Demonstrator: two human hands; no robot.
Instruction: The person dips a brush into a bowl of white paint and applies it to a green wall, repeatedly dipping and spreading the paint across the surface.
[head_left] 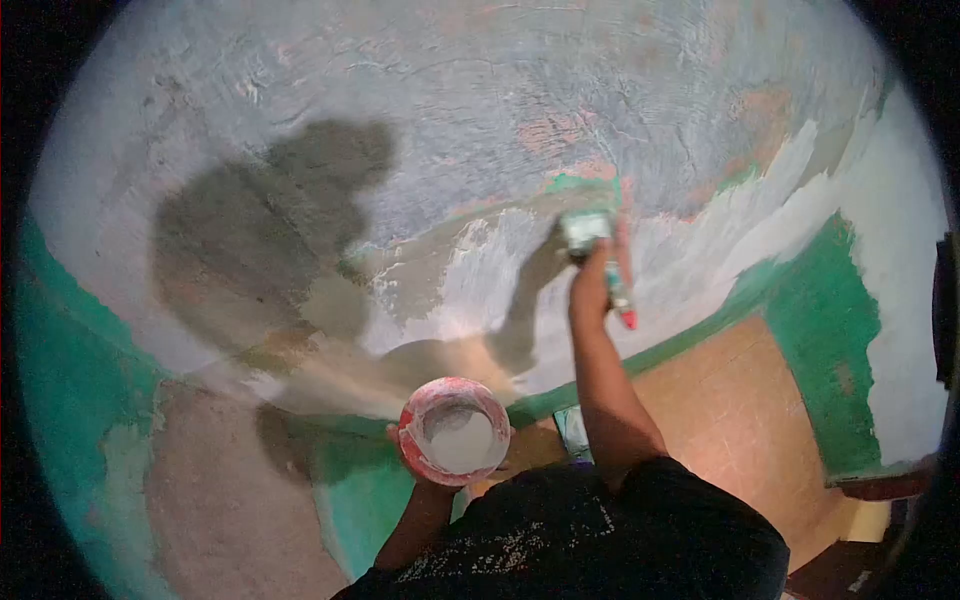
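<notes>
A wide paintbrush [586, 232] with a red-tipped handle lies against the patchy grey and white wall [480, 130]. Closed round the brush is my right hand [592, 270], with the handle's end sticking out below it. My left hand [430, 492] holds a red bowl [407, 440] of pale grey-white paint from below and the side; most of its fingers are hidden behind the bowl. Fresh-looking white strokes [690, 262] run across the wall beneath the brush and to its right.
Green painted areas [820, 330] border the white strokes. Shadows of a head and arm [260, 240] fall on the wall at the left. A tan surface [720, 390] lies below at the right, with a small printed item [573, 432] beside my right forearm. Dark objects [945, 310] stand at the right edge.
</notes>
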